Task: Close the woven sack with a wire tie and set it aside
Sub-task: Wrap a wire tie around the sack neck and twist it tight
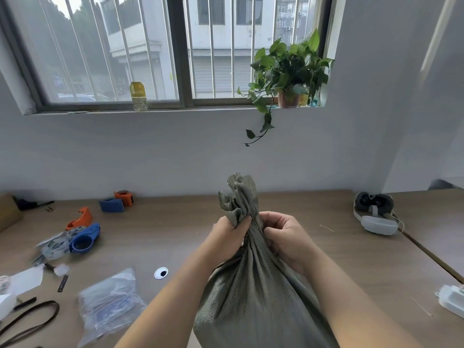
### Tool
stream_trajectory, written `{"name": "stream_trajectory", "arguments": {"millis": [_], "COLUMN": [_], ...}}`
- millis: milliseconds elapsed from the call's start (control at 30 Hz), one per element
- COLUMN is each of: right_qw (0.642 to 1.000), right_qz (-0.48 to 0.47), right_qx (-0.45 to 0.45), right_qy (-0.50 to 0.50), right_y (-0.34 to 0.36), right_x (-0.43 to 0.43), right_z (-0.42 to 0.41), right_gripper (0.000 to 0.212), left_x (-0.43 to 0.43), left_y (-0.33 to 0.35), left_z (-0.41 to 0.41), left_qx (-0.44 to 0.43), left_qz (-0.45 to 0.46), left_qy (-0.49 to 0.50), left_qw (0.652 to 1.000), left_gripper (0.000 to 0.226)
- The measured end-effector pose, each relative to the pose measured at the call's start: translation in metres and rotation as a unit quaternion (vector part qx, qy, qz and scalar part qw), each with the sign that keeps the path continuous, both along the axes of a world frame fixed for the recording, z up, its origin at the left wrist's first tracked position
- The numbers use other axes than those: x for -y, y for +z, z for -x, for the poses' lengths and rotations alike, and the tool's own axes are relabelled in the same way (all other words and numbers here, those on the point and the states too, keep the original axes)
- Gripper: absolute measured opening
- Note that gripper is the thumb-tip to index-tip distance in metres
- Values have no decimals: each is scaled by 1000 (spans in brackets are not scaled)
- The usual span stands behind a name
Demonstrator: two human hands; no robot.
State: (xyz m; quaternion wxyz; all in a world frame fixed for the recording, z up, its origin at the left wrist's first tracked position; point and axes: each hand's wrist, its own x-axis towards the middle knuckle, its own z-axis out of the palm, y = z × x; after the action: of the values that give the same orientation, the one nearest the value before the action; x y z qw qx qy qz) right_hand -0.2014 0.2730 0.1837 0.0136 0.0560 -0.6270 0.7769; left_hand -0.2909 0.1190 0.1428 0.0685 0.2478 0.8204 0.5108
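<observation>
A grey-green woven sack [251,297] stands upright on the wooden table in front of me, its mouth gathered into a bunched neck [238,194] that sticks up above my hands. My left hand [227,237] is closed around the neck from the left. My right hand [283,234] grips the neck from the right, fingers curled against the fabric. A glint of thin wire may show at the neck between my hands, too small to be sure. A loose thin wire piece [326,228] lies on the table to the right.
Blue and orange tape dispensers [84,238] [116,200] lie at the left, with a clear plastic bag [110,301], a strap and small tools nearer me. A headset [375,213] rests at the right, a white adapter [452,300] at the right edge. The wall and window sill are behind.
</observation>
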Motion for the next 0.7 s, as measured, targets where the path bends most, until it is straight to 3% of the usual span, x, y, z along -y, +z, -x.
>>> {"name": "stream_trajectory", "arguments": {"millis": [200, 433, 700], "right_qw": [999, 970, 940], "right_qz": [-32, -214, -313], "right_qx": [-15, -43, -30], "right_qy": [-25, -110, -132], "right_y": [1, 2, 0], "right_x": [-8, -8, -28], "right_z": [-5, -1, -12], "right_gripper": [26, 26, 18], "left_x": [0, 1, 1], "left_y": [42, 45, 48], "left_z": [-35, -36, -37], "left_qx": [-31, -36, -37], "left_qz": [1, 11, 33], "left_qy": [26, 58, 67], "left_qw": [999, 998, 997], "left_gripper": [43, 36, 32]}}
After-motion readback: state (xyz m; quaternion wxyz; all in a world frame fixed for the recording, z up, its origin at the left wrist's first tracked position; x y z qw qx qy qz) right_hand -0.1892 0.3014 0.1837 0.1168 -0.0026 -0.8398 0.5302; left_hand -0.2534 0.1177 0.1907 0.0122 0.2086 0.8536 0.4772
